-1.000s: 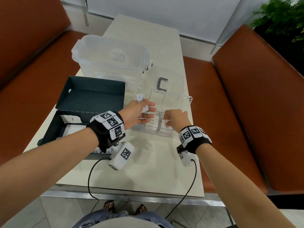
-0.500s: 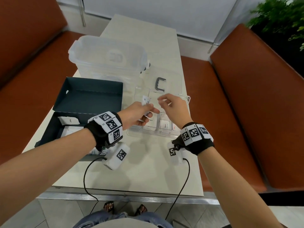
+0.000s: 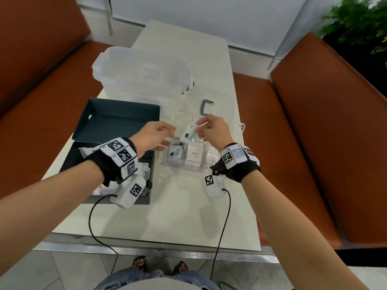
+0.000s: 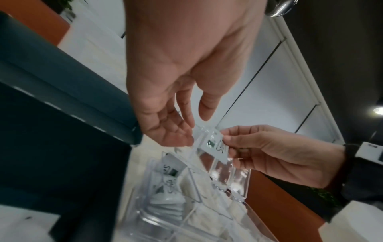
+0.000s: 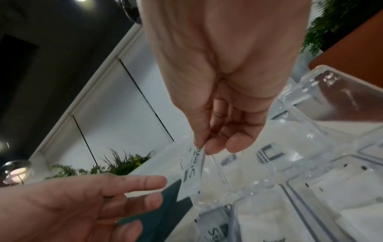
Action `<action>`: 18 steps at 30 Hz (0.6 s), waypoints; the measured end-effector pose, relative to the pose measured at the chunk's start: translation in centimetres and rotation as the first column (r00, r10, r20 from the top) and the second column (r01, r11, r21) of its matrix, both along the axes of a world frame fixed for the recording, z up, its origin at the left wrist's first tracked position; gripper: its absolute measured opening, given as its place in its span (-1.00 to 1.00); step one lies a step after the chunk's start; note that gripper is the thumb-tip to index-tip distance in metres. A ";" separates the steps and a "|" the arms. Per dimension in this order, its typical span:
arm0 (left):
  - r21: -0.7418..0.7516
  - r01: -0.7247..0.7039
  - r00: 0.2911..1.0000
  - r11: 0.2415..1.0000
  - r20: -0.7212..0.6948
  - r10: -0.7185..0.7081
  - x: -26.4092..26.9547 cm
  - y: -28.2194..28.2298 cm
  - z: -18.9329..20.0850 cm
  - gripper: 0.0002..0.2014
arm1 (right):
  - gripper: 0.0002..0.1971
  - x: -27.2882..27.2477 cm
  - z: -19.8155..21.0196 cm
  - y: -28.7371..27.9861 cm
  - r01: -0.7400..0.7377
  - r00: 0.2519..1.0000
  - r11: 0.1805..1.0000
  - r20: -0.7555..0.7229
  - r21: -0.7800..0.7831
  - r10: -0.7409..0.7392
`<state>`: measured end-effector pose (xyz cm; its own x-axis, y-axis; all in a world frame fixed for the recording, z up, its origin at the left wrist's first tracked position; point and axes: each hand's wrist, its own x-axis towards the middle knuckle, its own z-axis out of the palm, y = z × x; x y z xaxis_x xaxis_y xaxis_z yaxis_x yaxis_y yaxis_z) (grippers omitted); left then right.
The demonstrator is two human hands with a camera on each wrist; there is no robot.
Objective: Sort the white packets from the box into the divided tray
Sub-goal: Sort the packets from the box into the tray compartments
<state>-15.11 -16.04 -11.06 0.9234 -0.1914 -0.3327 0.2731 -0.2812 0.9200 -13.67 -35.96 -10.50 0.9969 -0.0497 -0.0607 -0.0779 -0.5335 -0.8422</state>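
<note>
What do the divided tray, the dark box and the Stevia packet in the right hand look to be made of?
Divided tray: clear hard plastic, glossy; you see through its walls and the edges glint.
Dark box: likely matte cardboard, with flat folded walls and no shine.
Stevia packet, pinched by the right hand: thin printed paper or film, hard to tell which.

Café booth: orange benches (image 3: 335, 122), table (image 3: 188, 216)

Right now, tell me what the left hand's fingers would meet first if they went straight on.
Probably the white Stevia packet pinched by the right hand; the left hand points at it, fingers open, though depth is unclear.
</note>
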 end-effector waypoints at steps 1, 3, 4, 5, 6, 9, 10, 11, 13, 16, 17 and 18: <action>0.005 -0.016 1.000 1.000 -0.001 0.016 0.0 0.5 -0.3 -0.84 | -0.91 0.3 -0.3 0.4 -0.006 1.000 1.000 -0.029 -0.031 0.005; 0.013 -0.031 0.999 0.999 -0.005 0.032 -0.2 1.0 -0.7 -0.86 | -0.93 0.7 -1.0 1.5 -0.053 0.995 0.992 -0.088 -0.118 0.043; 0.015 -0.037 0.999 0.999 -0.006 0.037 -0.3 1.2 -0.9 -0.87 | -0.94 0.9 -1.4 2.0 -0.084 0.991 0.984 -0.119 -0.156 0.066; 0.014 -0.042 0.999 0.999 -0.007 0.042 -0.4 1.3 -1.1 -0.87 | -0.95 1.0 -1.8 2.6 -0.113 0.986 0.975 -0.145 -0.189 0.086; 0.011 -0.044 0.999 0.999 -0.010 0.044 -0.5 1.3 -1.2 -0.87 | -0.95 1.0 -2.2 3.1 -0.137 0.982 0.966 -0.160 -0.221 0.102; 0.009 -0.039 0.999 0.999 -0.016 0.040 -0.8 1.3 -1.4 -0.87 | -0.93 1.1 -3.1 4.3 -0.160 0.981 0.937 -0.158 -0.311 0.115; 0.011 -0.037 0.999 0.999 -0.015 0.037 -0.9 1.2 -1.4 -0.88 | -0.93 1.1 -3.4 4.5 -0.158 0.983 0.927 -0.147 -0.339 0.114; 0.015 -0.035 0.999 0.999 -0.012 0.035 -1.0 1.2 -1.4 -0.88 | -0.92 1.1 -3.6 4.8 -0.160 0.984 0.915 -0.136 -0.369 0.117; 0.037 -0.030 1.000 0.999 0.001 0.030 -1.1 1.0 -1.5 -0.88 | -0.91 1.2 -3.8 5.2 -0.184 0.981 0.881 -0.136 -0.436 0.138; 0.119 -0.009 1.000 0.993 0.021 0.007 -1.2 0.8 -1.8 -0.88 | -0.87 1.1 -3.7 5.3 -0.234 0.972 0.808 -0.139 -0.541 0.189; 0.162 0.003 1.000 0.987 0.028 -0.008 -1.3 0.7 -1.9 -0.86 | -0.87 1.0 -3.6 5.2 -0.245 0.969 0.784 -0.128 -0.570 0.209; 0.212 0.019 0.999 0.977 0.037 -0.027 -1.3 0.6 -2.0 -0.83 | -0.87 0.9 -3.5 4.9 -0.258 0.965 0.756 -0.123 -0.601 0.232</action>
<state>-16.37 -15.43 -13.08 0.9328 -0.1421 -0.3313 0.2290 -0.4763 0.8490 -12.81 -31.03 -13.95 0.9777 0.1562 -0.1406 0.1016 -0.9369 -0.3346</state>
